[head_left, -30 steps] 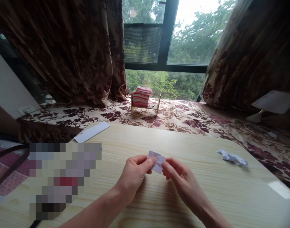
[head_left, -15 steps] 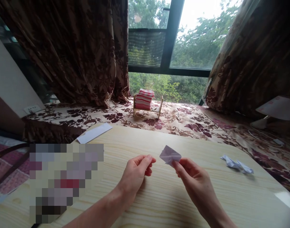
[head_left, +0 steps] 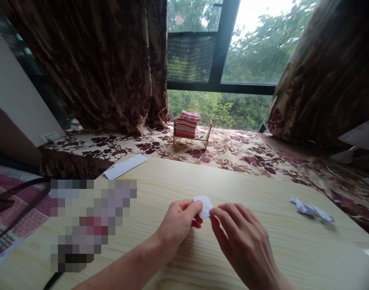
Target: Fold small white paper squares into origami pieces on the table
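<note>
A small folded piece of white paper [head_left: 204, 206] is held above the wooden table, between my two hands. My left hand [head_left: 181, 219] pinches its left side, with the thumb on top and the fingers curled beneath. At the paper's lower right corner, the thumb and forefinger of my right hand [head_left: 243, 233] press together on the edge. The right hand's other fingers are bent, seen from the back. Several folded white paper pieces [head_left: 313, 210] lie together on the table to the right.
A white paper strip [head_left: 126, 166] lies at the far left edge of the light wooden table [head_left: 184, 177]. A pixelated patch [head_left: 93, 225] covers something at left, with a black cable beside it. On the sill, a small wooden rack [head_left: 207, 135] holds folded red-and-white cloths [head_left: 188, 124].
The paper has moved from my right hand alone to between both hands, its lighter face now showing. My left hand has taken hold of it. The view has shifted slightly left.
</note>
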{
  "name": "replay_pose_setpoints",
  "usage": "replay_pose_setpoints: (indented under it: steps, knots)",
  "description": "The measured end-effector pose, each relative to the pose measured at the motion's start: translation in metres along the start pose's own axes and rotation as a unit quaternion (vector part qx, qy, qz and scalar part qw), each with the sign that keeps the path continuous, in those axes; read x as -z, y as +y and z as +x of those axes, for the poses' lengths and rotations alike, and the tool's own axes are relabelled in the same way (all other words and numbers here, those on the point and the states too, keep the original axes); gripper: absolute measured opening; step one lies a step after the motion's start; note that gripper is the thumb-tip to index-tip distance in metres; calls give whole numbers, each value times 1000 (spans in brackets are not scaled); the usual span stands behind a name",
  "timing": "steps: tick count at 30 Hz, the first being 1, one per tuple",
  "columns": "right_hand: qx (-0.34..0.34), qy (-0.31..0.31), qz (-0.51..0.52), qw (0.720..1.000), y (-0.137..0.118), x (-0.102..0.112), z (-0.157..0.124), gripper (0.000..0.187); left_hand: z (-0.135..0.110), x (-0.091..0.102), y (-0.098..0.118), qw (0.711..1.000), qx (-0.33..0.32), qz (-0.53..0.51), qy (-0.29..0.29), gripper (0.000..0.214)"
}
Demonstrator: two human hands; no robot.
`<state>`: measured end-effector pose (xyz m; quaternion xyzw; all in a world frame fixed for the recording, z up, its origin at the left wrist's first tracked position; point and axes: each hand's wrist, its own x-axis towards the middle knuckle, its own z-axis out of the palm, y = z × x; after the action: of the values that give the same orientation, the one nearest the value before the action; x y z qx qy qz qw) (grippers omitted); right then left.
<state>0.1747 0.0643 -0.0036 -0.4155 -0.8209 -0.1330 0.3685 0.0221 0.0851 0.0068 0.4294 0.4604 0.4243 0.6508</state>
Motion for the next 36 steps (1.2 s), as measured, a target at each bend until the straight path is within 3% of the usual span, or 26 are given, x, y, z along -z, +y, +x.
replay_pose_setpoints:
  steps: [7,19,27,36]
  knots:
    - [-27,2,67,997,14,4,-5,24,5,7,3,998,32,-51,-12,23]
    - [-6,-11,129,992,5,7,-1,25,4,7,3,998,17,-18,-63,30]
    - [-12,-41,157,987,6,5,-3,21,2,5,4,996,-12,72,-58,31]
    - [-78,-34,219,972,4,3,-1,17,0,4,6,986,-59,150,-47,33]
